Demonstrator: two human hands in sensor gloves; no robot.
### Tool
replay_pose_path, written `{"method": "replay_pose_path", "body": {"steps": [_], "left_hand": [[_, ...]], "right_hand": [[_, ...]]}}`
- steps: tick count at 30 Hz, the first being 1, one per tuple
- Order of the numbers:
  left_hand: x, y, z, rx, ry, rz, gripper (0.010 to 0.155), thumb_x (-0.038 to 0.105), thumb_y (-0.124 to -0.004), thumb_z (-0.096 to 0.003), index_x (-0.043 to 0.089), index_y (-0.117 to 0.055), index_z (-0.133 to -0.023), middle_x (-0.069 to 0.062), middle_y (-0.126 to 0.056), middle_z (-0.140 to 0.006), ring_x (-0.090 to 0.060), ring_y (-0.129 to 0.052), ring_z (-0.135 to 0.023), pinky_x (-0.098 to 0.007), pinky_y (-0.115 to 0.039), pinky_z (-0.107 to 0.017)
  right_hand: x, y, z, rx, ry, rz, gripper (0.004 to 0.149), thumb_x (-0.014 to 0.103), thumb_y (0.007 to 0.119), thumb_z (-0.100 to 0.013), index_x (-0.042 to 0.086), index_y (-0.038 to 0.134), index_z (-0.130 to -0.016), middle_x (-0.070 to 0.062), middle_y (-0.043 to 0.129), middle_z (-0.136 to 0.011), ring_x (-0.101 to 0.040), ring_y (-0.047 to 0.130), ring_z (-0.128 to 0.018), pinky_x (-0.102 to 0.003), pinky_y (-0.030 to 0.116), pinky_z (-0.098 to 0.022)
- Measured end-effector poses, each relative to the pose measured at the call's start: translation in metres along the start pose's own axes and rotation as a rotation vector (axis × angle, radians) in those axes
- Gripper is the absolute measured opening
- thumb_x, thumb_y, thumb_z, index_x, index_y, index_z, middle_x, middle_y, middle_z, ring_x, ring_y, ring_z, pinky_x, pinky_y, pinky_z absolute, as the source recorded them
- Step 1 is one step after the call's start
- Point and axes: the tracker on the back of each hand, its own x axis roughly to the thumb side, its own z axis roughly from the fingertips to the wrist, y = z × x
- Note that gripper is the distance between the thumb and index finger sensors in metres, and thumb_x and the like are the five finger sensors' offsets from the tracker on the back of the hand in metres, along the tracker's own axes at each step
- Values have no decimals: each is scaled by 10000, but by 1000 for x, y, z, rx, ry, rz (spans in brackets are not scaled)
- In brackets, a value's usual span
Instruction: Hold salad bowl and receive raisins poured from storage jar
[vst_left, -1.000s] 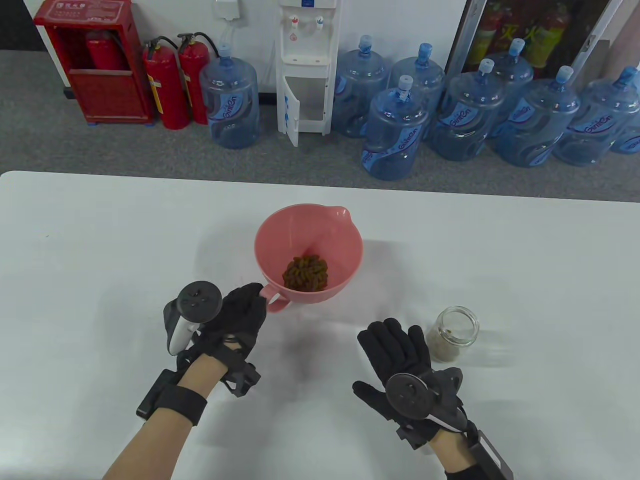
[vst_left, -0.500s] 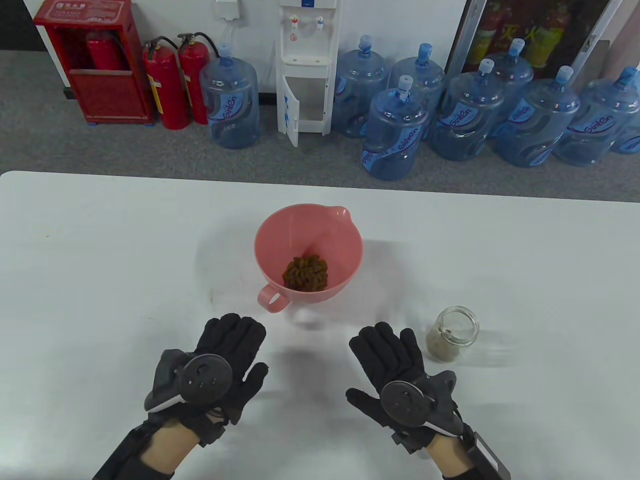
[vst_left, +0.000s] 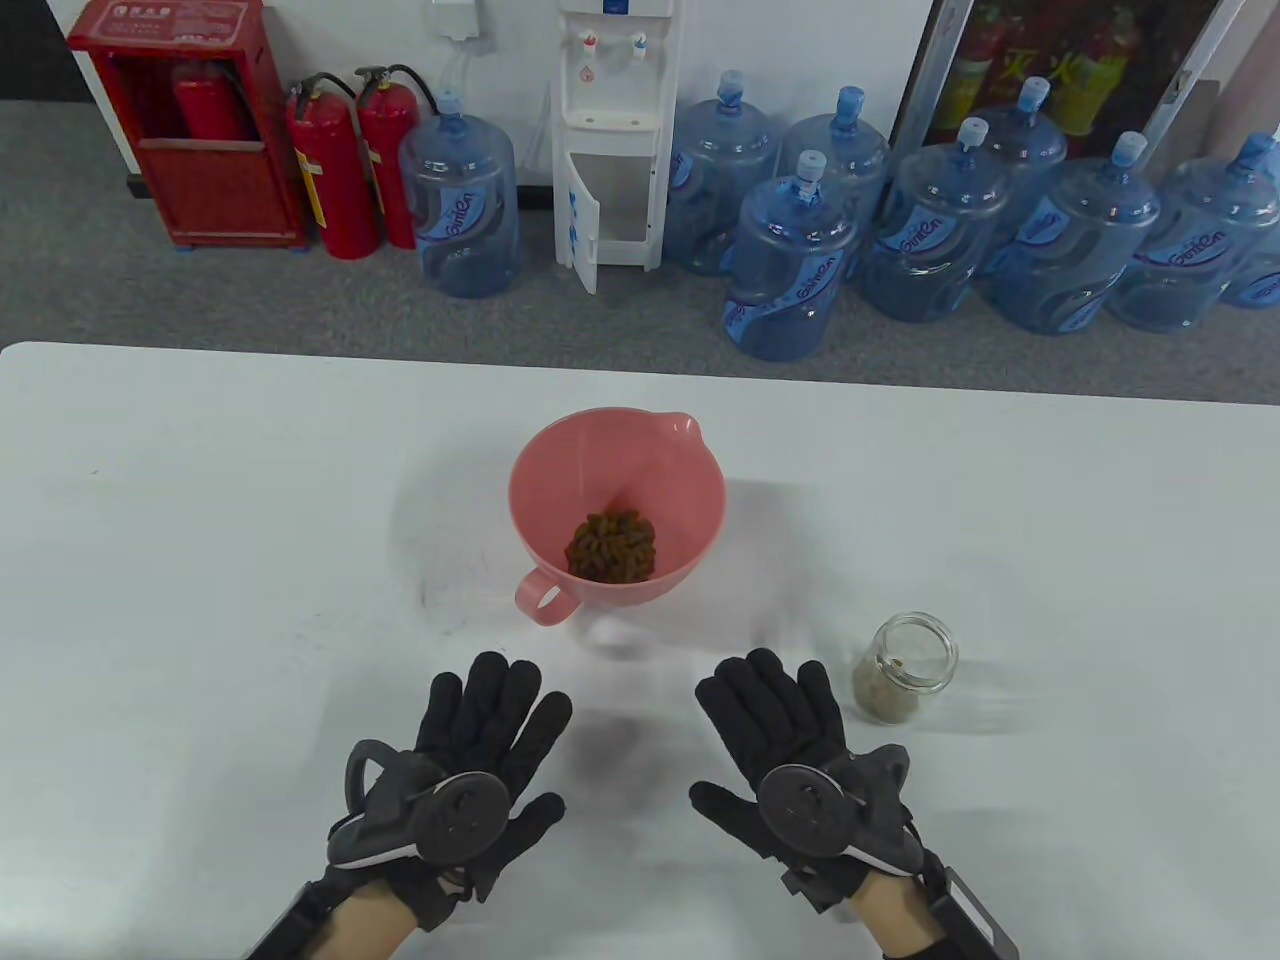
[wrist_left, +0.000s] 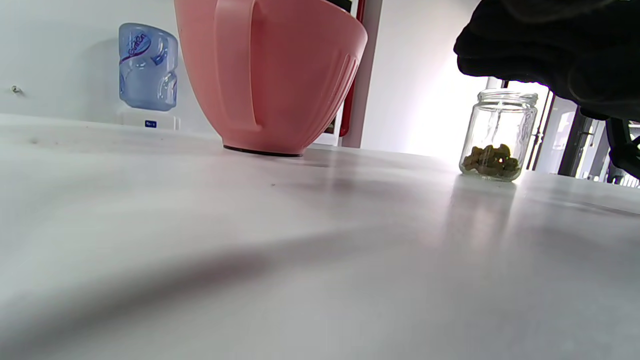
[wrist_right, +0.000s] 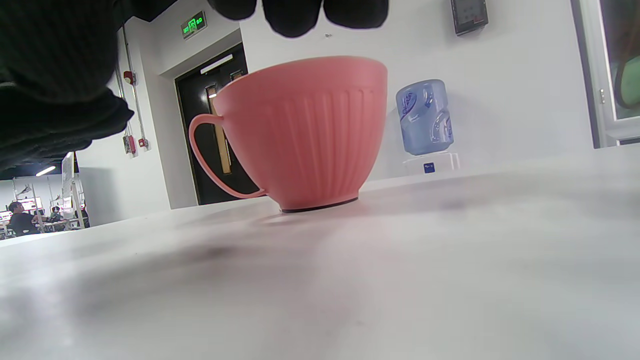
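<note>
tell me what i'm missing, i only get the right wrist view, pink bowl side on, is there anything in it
Observer: Yes, the table view shows a pile of raisins at the bottom of the pink bowl.
Operator: where's the jar, can't see it at all
Observer: The glass jar stands upright on the table, to the right of the bowl and apart from it, with no lid on.
Operator: is it empty
Observer: No, the left wrist view shows a few raisins left at its bottom.
Operator: is any hand on the bowl
Observer: No. The left hand and right hand lie spread near the table's front, touching neither bowl nor jar.
</note>
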Motion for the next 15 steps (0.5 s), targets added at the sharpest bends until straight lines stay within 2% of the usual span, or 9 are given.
{"method": "replay_pose_path", "body": {"steps": [15], "left_hand": [[-7,1,1,35,4,54,763,645,-571,-444,370,-238,-1073,-29,-132,-1135,-386,-119,-1109,-589,-189,-732]], "right_hand": [[-1,3,-1,23,-7,-8,909,690,753,-330,381,268,-1035,55,279,-1135,-263,335,-1098,-581,225,-778]]}}
